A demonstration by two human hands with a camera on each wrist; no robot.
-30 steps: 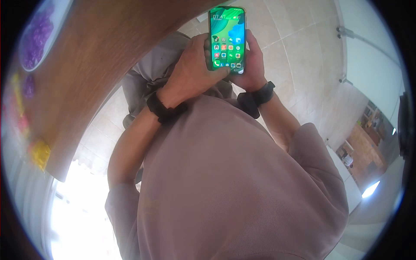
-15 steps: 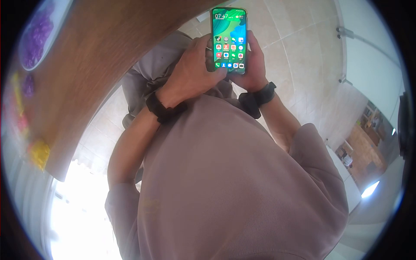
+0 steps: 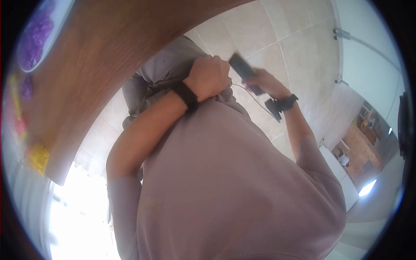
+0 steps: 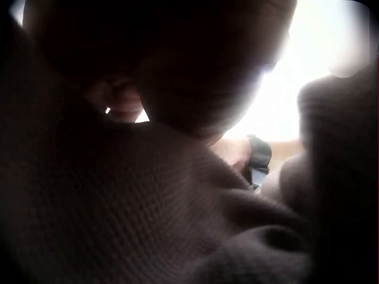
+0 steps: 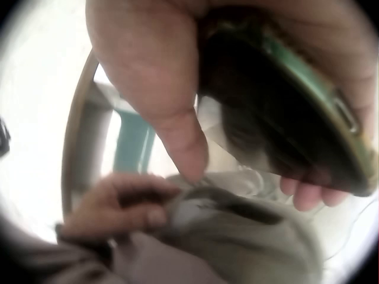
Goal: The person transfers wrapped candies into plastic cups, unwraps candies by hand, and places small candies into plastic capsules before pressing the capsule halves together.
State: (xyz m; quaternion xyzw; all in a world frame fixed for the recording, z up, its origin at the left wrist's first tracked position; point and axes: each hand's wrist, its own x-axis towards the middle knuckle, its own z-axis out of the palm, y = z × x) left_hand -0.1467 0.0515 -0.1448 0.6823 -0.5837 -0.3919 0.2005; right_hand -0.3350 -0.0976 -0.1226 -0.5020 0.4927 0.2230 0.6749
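Note:
My right hand [image 3: 265, 81] holds a smartphone [image 3: 242, 66] off to the right of my lap, tilted, its screen dark. In the right wrist view the thumb lies along one side of the phone [image 5: 266, 112], and fingertips [image 5: 308, 195] show past its lower edge. My left hand [image 3: 209, 76] rests at my lap near the trousers [image 3: 171, 58], fingers loosely curled, with nothing seen in it. The left wrist view is mostly dark, filled by sleeve cloth and the shaded hand.
A brown wooden table [image 3: 117, 47] curves along the upper left, with a white-rimmed dish of purple things [image 3: 37, 39] and a yellow wrapper [image 3: 38, 158] on it. Tiled floor [image 3: 299, 65] lies beyond my lap. A thin cable [image 3: 255, 99] hangs by the right wrist.
The phone has left the two-handed hold; my right hand has carried it right and tilted it, and its lit screen is now dark. My left hand has let go and moved back to my lap.

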